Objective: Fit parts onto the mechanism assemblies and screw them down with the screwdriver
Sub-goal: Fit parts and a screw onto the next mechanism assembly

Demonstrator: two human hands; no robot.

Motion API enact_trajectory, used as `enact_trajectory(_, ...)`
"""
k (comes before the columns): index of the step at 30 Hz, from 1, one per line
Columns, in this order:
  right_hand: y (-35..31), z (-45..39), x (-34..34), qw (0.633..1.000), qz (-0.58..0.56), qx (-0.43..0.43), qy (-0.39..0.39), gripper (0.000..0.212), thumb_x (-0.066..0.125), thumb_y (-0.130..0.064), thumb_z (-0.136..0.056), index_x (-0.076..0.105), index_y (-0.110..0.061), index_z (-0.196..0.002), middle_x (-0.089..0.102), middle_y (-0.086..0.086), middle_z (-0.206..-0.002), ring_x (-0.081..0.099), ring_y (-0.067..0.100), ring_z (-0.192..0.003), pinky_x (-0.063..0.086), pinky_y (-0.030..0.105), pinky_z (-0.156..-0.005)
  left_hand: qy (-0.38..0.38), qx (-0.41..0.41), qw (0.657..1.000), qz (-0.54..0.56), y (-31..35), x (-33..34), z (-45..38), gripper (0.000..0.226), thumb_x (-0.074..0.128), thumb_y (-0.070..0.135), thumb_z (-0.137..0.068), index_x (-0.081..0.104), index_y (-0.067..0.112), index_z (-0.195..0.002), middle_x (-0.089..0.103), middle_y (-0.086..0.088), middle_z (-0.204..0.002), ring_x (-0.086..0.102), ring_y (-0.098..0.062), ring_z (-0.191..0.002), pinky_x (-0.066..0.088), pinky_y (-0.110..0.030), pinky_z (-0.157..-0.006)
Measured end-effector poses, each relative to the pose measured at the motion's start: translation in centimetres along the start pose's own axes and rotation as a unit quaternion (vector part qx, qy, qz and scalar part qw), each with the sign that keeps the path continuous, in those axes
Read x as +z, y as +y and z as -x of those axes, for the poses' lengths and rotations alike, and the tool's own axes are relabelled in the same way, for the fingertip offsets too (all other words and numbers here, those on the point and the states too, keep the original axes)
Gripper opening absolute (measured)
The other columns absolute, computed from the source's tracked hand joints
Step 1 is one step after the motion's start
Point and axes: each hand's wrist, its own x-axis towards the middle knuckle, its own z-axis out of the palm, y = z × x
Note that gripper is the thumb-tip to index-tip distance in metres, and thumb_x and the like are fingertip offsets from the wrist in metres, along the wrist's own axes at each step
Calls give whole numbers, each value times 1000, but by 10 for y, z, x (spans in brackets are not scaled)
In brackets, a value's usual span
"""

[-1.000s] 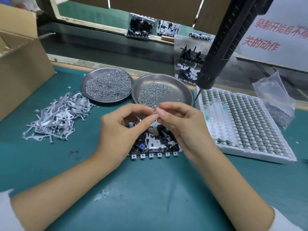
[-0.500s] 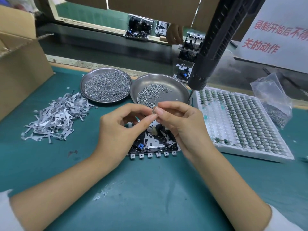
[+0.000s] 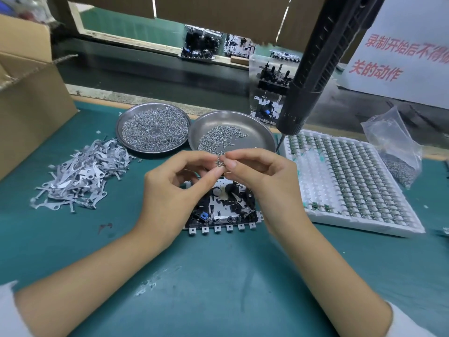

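Two steel dishes [image 3: 264, 136] of screws; both hands [image 3: 263, 177] pinching small screws [image 3: 219, 162].

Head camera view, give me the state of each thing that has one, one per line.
left hand: pinching small screws
right hand: fingertips pinching the same screws
mechanism assembly: flat on the mat, under the hands
screwdriver: hanging, unheld
left dish: full
right dish: partly filled
plastic bag: open
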Motion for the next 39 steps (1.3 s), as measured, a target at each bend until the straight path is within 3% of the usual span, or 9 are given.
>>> enact_trajectory(12,1,2,1,1000,3,-12,13,12,73,4,-76,73,-6,-82,74,7,-77,71,18,-74,55,22,-69,-1,6,1000,-13,1,0,0,14,72,18,-80,71,28,-90,72,8,-86,64,-10,-74,49,-16,-70)
enact_trajectory(16,-1,2,0,1000,20,-9,0,15,71,4,-79,74,-10,-84,75,7,-80,71,16,-76,57,24,-73,4,-10,1000,2,0,0,0,15,71,20,-80,71,29,-92,71,5,-86,65,-13,-76,52,-23,-70)
enact_trajectory(19,-4,3,1,999,13,8,-40,20,65,8,-82,72,-9,-91,75,7,-88,72,17,-78,58,27,-73,14,2,1000,-4,0,0,-1,21,66,15,-82,69,27,-99,67,3,-86,63,-3,-79,49,-16,-73)
enact_trajectory(23,-19,-3,-19,987,151,-7,-55,32,57,14,-81,72,-12,-71,73,4,-72,68,15,-63,54,22,-58,32,8,999,-28,0,3,-1,18,63,12,-86,68,27,-94,63,6,-88,59,4,-76,45,-10,-71)
enact_trajectory(26,-32,-19,-57,948,317,-15,31,37,53,10,-77,69,-19,-61,69,-2,-60,65,12,-57,50,19,-54,51,-15,998,-15,-2,4,-1,18,65,12,-86,69,29,-91,67,8,-86,59,2,-74,49,-14,-71)
enact_trajectory(29,-30,-37,-91,874,469,-36,119,28,54,4,-76,71,-19,-77,71,1,-77,64,15,-73,51,25,-70,70,-41,997,5,-4,2,-4,19,67,11,-84,70,29,-89,71,15,-83,61,1,-75,51,-16,-72)
enact_trajectory(32,-15,-49,-103,842,535,-16,70,28,57,6,-81,71,-13,-97,69,4,-89,61,15,-77,49,25,-76,73,-55,996,10,-5,0,-5,17,70,11,-82,71,28,-87,72,15,-83,62,0,-76,51,-16,-71)
enact_trajectory(35,-6,-58,-104,799,599,-25,43,32,57,7,-79,71,-14,-98,70,4,-90,61,19,-79,52,31,-75,68,-61,996,20,-4,0,-6,16,71,11,-80,71,27,-85,72,16,-81,63,1,-74,50,-14,-69)
enact_trajectory(39,-12,-70,-99,709,703,-50,12,38,53,3,-80,69,-20,-106,68,9,-98,61,30,-91,51,36,-76,54,-82,995,34,-2,3,-4,15,72,17,-75,72,28,-85,73,16,-79,63,3,-71,49,-11,-68)
